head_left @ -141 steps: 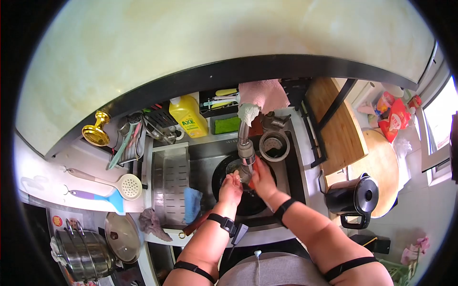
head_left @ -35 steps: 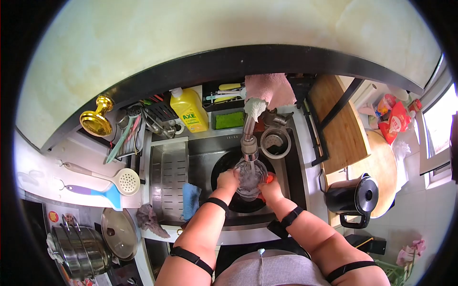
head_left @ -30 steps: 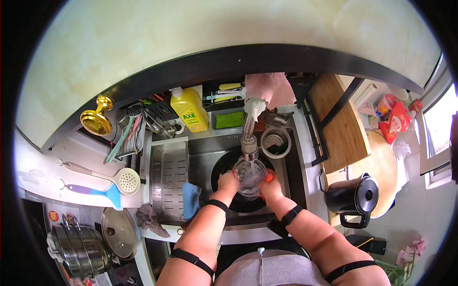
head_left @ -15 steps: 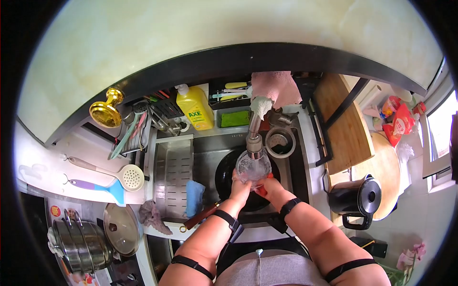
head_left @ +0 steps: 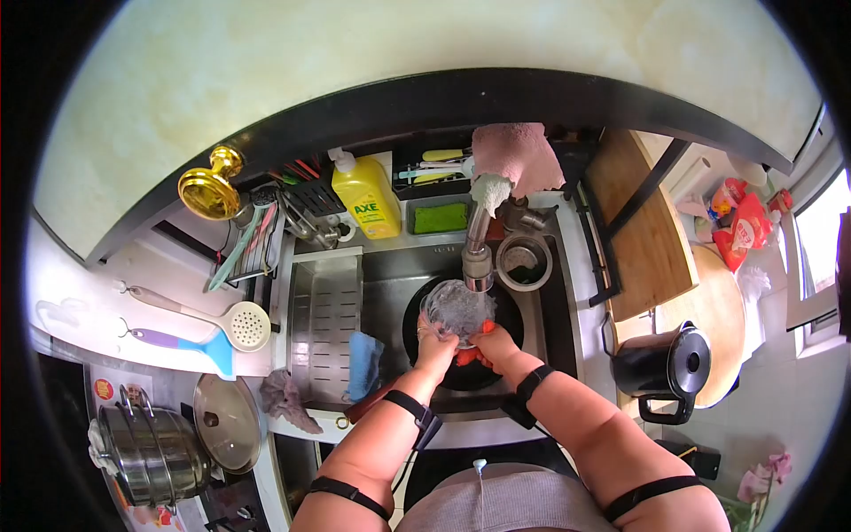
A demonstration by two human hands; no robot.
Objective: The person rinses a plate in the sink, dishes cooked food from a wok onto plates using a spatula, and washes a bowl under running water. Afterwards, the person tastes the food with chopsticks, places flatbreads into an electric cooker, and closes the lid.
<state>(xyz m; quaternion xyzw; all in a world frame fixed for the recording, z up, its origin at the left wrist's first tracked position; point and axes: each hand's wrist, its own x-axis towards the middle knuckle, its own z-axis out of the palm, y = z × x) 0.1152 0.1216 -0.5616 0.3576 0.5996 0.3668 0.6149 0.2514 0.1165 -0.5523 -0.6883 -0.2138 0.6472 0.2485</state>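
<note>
Both hands lower and nearer the sink's front than half a second ago: left hand and right hand curled round clear glass bowl, held under faucet, above dark pan; orange sponge beneath.

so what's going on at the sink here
A person is rinsing a clear glass bowl under the faucet, over a dark pan sitting in the sink. The left hand grips the bowl's near rim, and the right hand supports it from the other side while also holding something orange-red, possibly a scrubber. A yellow dish soap bottle and a green sponge sit behind the sink, and a black kettle stands to the right.
</note>
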